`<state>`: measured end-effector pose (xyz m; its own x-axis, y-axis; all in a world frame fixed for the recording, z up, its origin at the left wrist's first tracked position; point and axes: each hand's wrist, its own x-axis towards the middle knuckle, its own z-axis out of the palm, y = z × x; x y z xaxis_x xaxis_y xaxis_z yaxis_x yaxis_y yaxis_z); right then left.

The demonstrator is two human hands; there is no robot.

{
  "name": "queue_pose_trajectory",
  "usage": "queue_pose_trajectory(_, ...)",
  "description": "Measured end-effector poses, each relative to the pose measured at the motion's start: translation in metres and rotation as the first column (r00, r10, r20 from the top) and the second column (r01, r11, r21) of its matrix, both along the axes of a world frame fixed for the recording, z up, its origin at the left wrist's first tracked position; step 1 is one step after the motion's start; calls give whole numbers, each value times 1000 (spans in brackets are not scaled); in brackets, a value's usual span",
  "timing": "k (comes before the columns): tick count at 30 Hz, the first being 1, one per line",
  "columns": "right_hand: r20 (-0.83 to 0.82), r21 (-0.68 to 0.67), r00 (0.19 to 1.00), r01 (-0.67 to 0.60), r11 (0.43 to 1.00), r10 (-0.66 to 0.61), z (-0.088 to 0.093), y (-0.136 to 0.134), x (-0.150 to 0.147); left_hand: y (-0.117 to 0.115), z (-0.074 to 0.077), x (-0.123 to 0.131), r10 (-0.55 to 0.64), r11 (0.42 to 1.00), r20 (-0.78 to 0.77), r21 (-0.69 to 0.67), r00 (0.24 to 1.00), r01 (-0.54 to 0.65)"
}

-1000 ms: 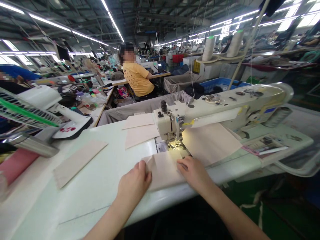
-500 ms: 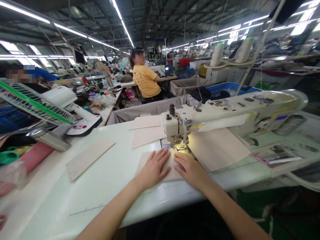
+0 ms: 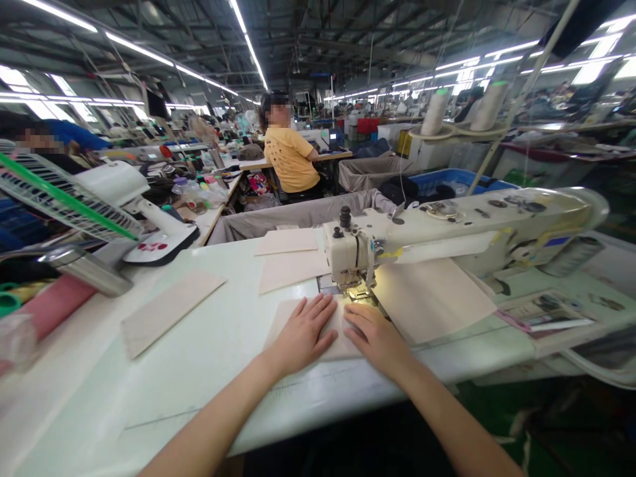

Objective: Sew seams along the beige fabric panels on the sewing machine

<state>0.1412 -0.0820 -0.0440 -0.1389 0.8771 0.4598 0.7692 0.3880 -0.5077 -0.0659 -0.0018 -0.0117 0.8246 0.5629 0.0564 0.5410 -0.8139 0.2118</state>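
A pale beige fabric piece (image 3: 281, 318) lies under the lit needle area of a white sewing machine (image 3: 348, 255). My left hand (image 3: 305, 334) rests flat on this piece, fingers stretched out and thumb apart. Just in front of the presser foot (image 3: 362, 293), my right hand (image 3: 375, 334) presses on the same fabric, its fingers slightly bent and its thumb held away. Both hands cover much of the piece. A larger beige panel (image 3: 432, 298) lies under the machine arm, right of the needle.
Left on the tabletop (image 3: 213, 338) is another beige piece (image 3: 171, 315); two more (image 3: 288, 242) lie behind the needle. A white fan (image 3: 159, 225) and a steel flask (image 3: 89, 268) stand further left. A small tray (image 3: 551, 315) sits at right. A person in yellow (image 3: 291, 159) sits beyond.
The view has shifted slightly. Both hands keep nearly the same place on the fabric by the presser foot, with no clear movement of the piece.
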Motion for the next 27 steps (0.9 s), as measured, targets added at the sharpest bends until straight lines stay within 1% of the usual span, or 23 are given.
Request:
queue_pose_trajectory(4,5,5,1000,-1,1000,1,4,2,0,8,2,1,-3,1000,-12,-4,1000,3)
queue_pose_trajectory(6,10,11,1000,1,1000,-1,4,-3,0,7,5,2,-7,1000,-14,4,1000,7)
queue_pose_trajectory(8,10,18,1000,5,1000,-5,4,-15,1,-3,8,3,-37,999,-16,11,999,37)
queue_pose_trajectory(10,6,30,1000,3,1000,-3,3,-33,3,-19,11,3,-136,991,-13,-14,991,136)
queue_pose_trajectory(12,14,48,1000,-8,999,7,1,-50,5,-36,13,2,-252,966,11,-54,968,252)
queue_pose_trajectory(13,26,59,1000,-16,998,15,0,-56,6,-43,14,1,-288,955,27,-64,957,289)
queue_pose_trajectory(15,56,75,998,-33,997,29,-1,-63,8,-50,14,0,-307,949,48,-64,951,309)
queue_pose_trajectory(16,70,81,997,-38,996,32,-1,-62,8,-50,14,0,-302,950,51,-59,952,305)
queue_pose_trajectory(19,92,80,996,-29,996,22,0,-50,9,-39,13,0,-285,956,59,-51,957,288)
queue_pose_trajectory(27,94,30,996,-14,999,11,12,-5,8,10,12,5,-271,959,114,-49,956,278)
